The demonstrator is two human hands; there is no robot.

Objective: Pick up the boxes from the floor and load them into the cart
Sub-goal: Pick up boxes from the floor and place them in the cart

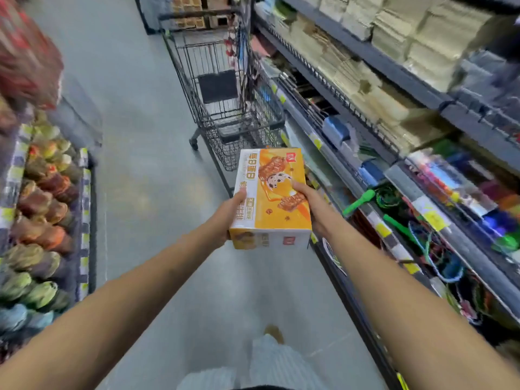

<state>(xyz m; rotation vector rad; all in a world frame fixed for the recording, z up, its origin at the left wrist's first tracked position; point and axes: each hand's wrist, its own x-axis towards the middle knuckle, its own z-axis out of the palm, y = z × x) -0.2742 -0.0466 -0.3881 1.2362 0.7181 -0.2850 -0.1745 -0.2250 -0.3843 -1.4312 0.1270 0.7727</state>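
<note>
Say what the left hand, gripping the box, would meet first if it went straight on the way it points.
Probably the shopping cart: the left hand, holding the orange box, points at its near wire end, with only floor between. Depth is unclear.

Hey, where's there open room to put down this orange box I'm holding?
The cart basket ahead looks mostly bare inside its wire walls, apart from a dark panel, so the orange box should fit there. The grey floor between the cart and the left display is open too. The right shelves are packed.
</note>
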